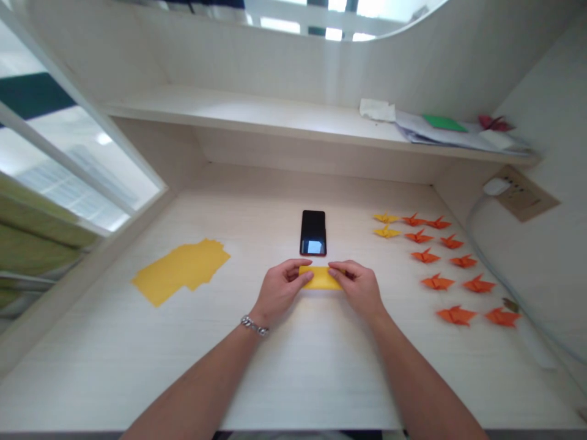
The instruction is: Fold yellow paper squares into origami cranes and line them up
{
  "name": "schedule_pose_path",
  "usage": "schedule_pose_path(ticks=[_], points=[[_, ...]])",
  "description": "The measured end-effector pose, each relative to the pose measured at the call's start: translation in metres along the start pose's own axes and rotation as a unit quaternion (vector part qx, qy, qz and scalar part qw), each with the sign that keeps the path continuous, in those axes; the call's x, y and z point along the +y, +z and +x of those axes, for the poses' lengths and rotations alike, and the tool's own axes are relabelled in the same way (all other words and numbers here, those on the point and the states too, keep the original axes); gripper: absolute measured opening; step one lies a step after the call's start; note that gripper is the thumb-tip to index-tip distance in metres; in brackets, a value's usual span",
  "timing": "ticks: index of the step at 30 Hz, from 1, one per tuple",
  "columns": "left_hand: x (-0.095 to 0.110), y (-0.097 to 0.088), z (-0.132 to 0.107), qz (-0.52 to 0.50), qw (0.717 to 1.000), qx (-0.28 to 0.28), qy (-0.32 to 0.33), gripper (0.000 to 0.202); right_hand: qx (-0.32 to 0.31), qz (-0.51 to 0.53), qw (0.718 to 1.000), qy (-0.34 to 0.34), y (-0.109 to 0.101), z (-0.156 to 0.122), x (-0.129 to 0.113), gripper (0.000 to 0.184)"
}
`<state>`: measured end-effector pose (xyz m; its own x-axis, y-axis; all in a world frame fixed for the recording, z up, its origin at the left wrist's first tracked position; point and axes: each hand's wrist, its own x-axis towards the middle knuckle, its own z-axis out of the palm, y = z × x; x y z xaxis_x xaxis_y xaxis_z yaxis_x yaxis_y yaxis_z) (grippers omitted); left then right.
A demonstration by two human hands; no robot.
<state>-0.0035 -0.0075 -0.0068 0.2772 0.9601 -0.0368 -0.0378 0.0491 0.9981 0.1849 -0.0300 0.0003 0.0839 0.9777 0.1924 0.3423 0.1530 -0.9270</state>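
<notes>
A folded piece of yellow paper [321, 278], rectangular in outline, is held level just over the desk between both hands. My left hand [283, 287] pinches its left end between thumb and fingers; a chain bracelet circles that wrist. The right end is pinched the same way by my right hand [360, 286]. Straight beyond the paper lies a black phone [313, 231], screen up. Off to the left, a fanned stack of yellow paper sheets [178, 269] lies flat on the desk.
Several orange paper cranes [438, 282] stand in rows at the right, with two yellow paper cranes [386, 231] beside them. A shelf [275, 119] spans the back, bearing papers [440, 131]. A white cable [495, 275] runs from a wall socket [523, 194] along the right edge.
</notes>
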Motion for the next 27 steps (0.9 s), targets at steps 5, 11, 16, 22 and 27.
schedule_pose_path(ticks=[5, 11, 16, 22, 27], points=[[0.0025, 0.0005, -0.0013, -0.002, 1.000, -0.001, -0.007, 0.037, -0.003, -0.008, 1.000, -0.005, -0.0012, -0.0007, 0.0004, 0.019], [0.0040, 0.0008, -0.0014, -0.003, 1.000, -0.005, 0.006, 0.040, -0.011, -0.013, 1.000, -0.015, -0.0016, -0.0011, -0.0004, 0.019], [0.0026, 0.0001, -0.0015, 0.040, 0.999, 0.006, 0.014, 0.032, -0.016, -0.020, 0.999, -0.020, -0.0030, -0.0008, -0.0022, 0.018], [0.0016, -0.0004, -0.0015, 0.049, 0.999, 0.005, 0.012, 0.031, -0.024, -0.028, 0.999, -0.029, -0.0046, -0.0013, -0.0040, 0.017], [0.0035, -0.0020, -0.0005, 0.117, 0.993, 0.016, 0.018, 0.026, -0.049, -0.049, 0.997, -0.041, -0.0041, -0.0027, -0.0053, 0.016]])
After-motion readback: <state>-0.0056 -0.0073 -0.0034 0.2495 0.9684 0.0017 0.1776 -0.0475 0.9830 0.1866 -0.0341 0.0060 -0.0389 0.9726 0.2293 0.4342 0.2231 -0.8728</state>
